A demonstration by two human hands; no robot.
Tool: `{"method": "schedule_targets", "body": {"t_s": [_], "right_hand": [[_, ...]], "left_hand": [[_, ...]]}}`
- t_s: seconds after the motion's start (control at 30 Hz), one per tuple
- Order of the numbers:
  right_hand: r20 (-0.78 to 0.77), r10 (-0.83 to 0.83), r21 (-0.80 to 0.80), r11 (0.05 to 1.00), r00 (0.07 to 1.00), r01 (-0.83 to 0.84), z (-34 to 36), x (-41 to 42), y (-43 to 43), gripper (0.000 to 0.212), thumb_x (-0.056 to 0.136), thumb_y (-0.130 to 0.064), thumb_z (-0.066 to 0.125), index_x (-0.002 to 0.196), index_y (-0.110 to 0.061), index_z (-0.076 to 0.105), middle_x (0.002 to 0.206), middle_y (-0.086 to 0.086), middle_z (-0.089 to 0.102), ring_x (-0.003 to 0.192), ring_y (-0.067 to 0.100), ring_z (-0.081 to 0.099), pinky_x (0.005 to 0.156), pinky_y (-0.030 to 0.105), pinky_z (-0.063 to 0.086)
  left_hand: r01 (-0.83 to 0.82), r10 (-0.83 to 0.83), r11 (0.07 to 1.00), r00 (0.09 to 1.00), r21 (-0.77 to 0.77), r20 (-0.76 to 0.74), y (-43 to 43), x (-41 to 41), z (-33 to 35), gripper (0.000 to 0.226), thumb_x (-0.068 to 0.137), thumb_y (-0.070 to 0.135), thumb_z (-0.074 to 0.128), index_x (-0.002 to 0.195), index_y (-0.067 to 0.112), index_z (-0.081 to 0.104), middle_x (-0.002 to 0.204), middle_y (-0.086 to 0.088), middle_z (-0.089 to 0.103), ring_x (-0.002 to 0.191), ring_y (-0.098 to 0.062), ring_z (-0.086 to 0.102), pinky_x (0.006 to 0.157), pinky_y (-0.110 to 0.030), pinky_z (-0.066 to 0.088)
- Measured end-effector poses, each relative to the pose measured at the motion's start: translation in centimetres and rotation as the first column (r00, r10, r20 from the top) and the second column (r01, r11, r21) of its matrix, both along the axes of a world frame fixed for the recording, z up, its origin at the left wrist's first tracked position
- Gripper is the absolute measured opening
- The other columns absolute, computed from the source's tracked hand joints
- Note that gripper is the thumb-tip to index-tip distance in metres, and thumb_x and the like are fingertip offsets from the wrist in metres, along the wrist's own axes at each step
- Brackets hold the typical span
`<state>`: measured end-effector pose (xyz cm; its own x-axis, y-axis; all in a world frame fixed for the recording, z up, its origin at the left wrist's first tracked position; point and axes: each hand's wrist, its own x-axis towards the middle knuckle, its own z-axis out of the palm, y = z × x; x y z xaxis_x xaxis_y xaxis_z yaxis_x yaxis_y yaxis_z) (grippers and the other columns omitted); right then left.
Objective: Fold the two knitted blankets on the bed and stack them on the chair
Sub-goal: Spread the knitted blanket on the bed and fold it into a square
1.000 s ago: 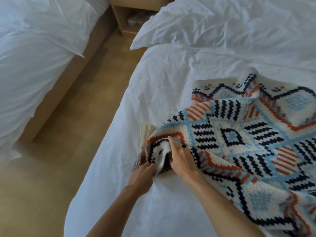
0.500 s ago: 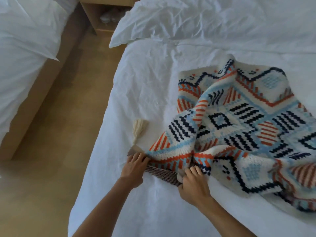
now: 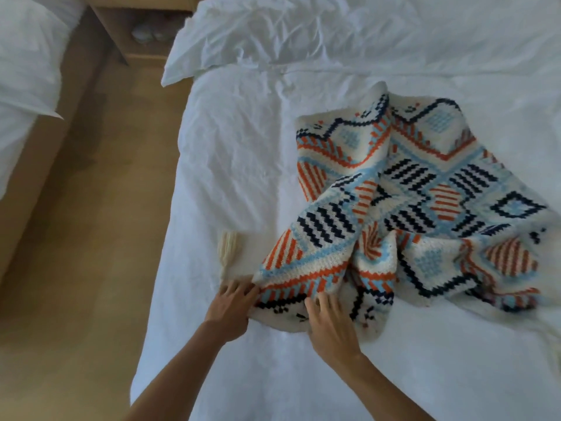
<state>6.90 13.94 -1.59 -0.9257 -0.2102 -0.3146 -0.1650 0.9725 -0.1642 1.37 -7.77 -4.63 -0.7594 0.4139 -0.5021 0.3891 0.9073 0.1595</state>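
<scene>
A knitted blanket (image 3: 419,208), cream with navy, orange and light-blue geometric patterns, lies rumpled on the white bed (image 3: 243,165). A cream tassel (image 3: 227,250) sticks out from its near-left corner. My left hand (image 3: 233,305) holds that corner, fingers curled at the edge. My right hand (image 3: 331,320) grips the near edge a little further right, fingers on the knit. Only one blanket shows, and no chair is in view.
Rumpled white pillows and duvet (image 3: 334,28) lie at the head of the bed. A wooden nightstand (image 3: 142,28) stands at the top left. A strip of tan floor (image 3: 91,226) separates this bed from a second white bed (image 3: 24,62) on the left.
My hands have moved apart along the blanket's near edge and drawn it toward me. The bunched corner has opened out and lies flatter; the tassel is now exposed.
</scene>
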Motion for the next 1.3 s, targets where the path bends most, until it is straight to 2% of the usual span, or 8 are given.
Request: {"method": "schedule_targets", "body": {"t_s": [0.13, 0.3, 0.4, 0.53, 0.8, 1.0, 1.17, 1.3], "right_hand": [[-0.072, 0.153, -0.083, 0.984, 0.986, -0.159, -1.1, -1.2, -0.3, 0.040, 0.043, -0.007, 0.087, 0.078, -0.019, 0.070, 0.073, -0.003, 0.065, 0.066, 0.014, 0.063, 0.063, 0.024, 0.055], [-0.055, 0.106, -0.002, 0.994, 0.993, -0.106, -1.9, 0.1, 1.6, 0.034, 0.036, -0.003, 0.088, 0.056, -0.014, 0.063, 0.054, 0.000, 0.058, 0.047, 0.016, 0.059, 0.050, 0.024, 0.053], [-0.040, 0.015, 0.076, 0.997, 0.999, -0.012, -1.7, 2.1, 3.7, 0.032, 0.037, -0.001, 0.086, 0.058, -0.010, 0.064, 0.054, 0.005, 0.058, 0.049, 0.021, 0.060, 0.048, 0.028, 0.053], [-0.015, -0.089, -0.030, 0.996, 0.996, 0.089, -1.3, 4.2, 2.3, 0.030, 0.043, 0.002, 0.084, 0.065, -0.009, 0.066, 0.058, 0.005, 0.059, 0.052, 0.020, 0.059, 0.047, 0.027, 0.051], [0.251, 0.012, 0.042, 0.999, 0.968, -0.023, -2.1, 7.0, -3.6, 0.040, 0.089, -0.007, 0.047, 0.129, -0.006, 0.046, 0.130, 0.012, 0.046, 0.118, 0.027, 0.044, 0.094, 0.040, 0.040], [0.112, 0.036, 0.052, 0.998, 0.993, -0.042, -0.7, 7.4, -1.5, 0.035, 0.031, -0.001, 0.086, 0.058, -0.009, 0.067, 0.053, 0.005, 0.057, 0.047, 0.021, 0.056, 0.040, 0.028, 0.045], [0.184, 0.124, -0.003, 0.992, 0.975, -0.125, -0.7, 9.1, -1.9, 0.027, 0.043, -0.011, 0.083, 0.059, -0.014, 0.061, 0.055, 0.001, 0.056, 0.049, 0.018, 0.053, 0.043, 0.029, 0.046], [0.436, 0.126, 0.102, 0.977, 0.891, -0.188, -1.3, 10.2, -2.0, 0.032, 0.084, -0.014, 0.052, 0.115, -0.008, 0.053, 0.116, 0.014, 0.052, 0.107, 0.030, 0.049, 0.091, 0.043, 0.043]], "left_hand": [[-0.034, 0.030, 0.998, 0.997, -0.052, -0.076, -2.3, -1.1, -0.7, 0.080, 0.082, 0.013, 0.058, 0.148, 0.026, 0.014, 0.154, -0.001, 0.015, 0.145, -0.024, 0.006, 0.117, -0.041, 0.009], [0.094, -0.097, 0.995, 0.986, -0.026, -0.137, 0.6, 1.0, -1.0, 0.088, 0.062, 0.017, 0.079, 0.140, 0.021, 0.037, 0.116, -0.009, 0.054, 0.096, -0.023, 0.060, 0.086, -0.031, 0.047], [0.106, -0.106, 0.994, 0.994, -0.026, -0.019, 1.9, 2.0, -0.8, 0.057, 0.088, 0.012, 0.050, 0.142, 0.024, 0.032, 0.133, -0.010, 0.040, 0.103, -0.023, 0.057, 0.086, -0.030, 0.042], [-0.076, 0.070, 0.996, 0.988, -0.035, -0.141, -0.2, 2.0, 1.3, 0.021, 0.068, 0.008, 0.075, 0.087, 0.013, 0.068, 0.092, -0.015, 0.063, 0.059, -0.029, 0.063, 0.045, -0.029, 0.046], [-0.221, 0.278, 0.931, 0.945, -0.289, 0.171, -7.4, 8.7, 1.4, 0.082, 0.082, 0.022, 0.044, 0.149, 0.021, -0.005, 0.113, -0.003, 0.062, 0.100, -0.027, 0.062, 0.079, -0.034, 0.045], [-0.274, 0.298, 0.953, 0.926, -0.129, 0.231, -5.3, 9.2, 1.0, 0.057, 0.081, 0.023, 0.043, 0.134, 0.012, 0.024, 0.112, -0.008, 0.054, 0.091, -0.031, 0.060, 0.077, -0.035, 0.042], [-0.415, 0.464, 0.882, 0.846, -0.222, 0.262, -7.2, 11.5, 0.7, 0.033, 0.091, 0.026, 0.035, 0.121, 0.012, 0.040, 0.113, -0.011, 0.059, 0.096, -0.033, 0.061, 0.078, -0.039, 0.046], [-0.529, 0.582, 0.811, 0.691, -0.248, 0.429, -8.3, 12.8, 0.7, 0.028, 0.085, 0.035, 0.040, 0.106, 0.018, 0.046, 0.107, -0.008, 0.054, 0.097, -0.029, 0.057, 0.077, -0.035, 0.044]]}}
